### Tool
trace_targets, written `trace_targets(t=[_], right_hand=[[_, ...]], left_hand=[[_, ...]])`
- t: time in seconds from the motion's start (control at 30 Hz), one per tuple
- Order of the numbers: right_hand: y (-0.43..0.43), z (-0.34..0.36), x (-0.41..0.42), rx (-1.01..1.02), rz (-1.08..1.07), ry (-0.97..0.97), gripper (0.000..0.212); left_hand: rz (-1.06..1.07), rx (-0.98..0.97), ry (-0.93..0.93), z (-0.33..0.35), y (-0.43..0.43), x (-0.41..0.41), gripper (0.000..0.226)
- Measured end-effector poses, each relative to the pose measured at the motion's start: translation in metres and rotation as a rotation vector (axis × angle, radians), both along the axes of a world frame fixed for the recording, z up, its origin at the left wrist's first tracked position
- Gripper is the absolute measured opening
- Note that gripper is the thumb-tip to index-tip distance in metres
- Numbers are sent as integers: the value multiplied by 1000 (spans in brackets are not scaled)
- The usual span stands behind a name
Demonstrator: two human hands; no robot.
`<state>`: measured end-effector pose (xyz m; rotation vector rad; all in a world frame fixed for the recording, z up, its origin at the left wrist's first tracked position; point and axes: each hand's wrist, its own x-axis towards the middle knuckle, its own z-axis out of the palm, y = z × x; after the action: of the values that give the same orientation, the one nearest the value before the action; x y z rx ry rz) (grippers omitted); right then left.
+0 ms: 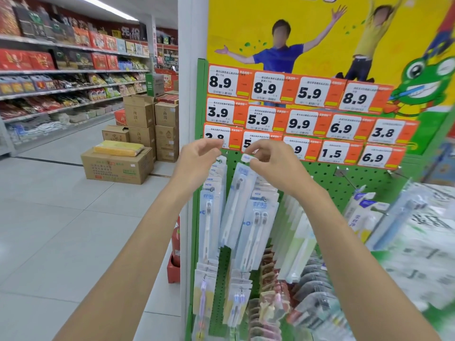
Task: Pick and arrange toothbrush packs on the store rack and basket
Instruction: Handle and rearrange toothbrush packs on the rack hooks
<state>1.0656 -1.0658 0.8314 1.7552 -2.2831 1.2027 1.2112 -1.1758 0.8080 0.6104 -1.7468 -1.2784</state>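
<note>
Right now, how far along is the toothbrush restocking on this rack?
Done: rows of hung packs already fill the left of the green pegboard. In hand: the right hand pinches the top tab of a tilted toothbrush pack up at the top row; the left hand is raised beside it. Left: hanging that pack; an upper-right hook looks bare. The basket isn't clearly visible.

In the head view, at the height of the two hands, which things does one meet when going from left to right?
cardboard box with a yellow pack on top → left hand → toothbrush pack pinched at its top by the right hand → right hand → price tag 1.5 → price tag 6.9
</note>
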Motion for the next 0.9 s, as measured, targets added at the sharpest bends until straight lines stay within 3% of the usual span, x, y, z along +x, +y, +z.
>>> trace_targets(t=[0.2,0.33,0.47,0.67,0.9], right_hand=[[20,10,-2,-370,-6,-169,11],[27,9,-3,-489,-14,-217,13],[30,10,-3,-428,-1,-294,5],[29,7,-5,-366,3,-333,18],[28,-10,2,-348,63,-416,13]], left_hand=[[-221,-85,-27,7,22,-12,24],[-222,-65,3,6,28,-20,18],[-176,7,73,5,30,-27,16],[-176,64,97,6,33,-30,18],[-226,163,185,7,34,-30,20]])
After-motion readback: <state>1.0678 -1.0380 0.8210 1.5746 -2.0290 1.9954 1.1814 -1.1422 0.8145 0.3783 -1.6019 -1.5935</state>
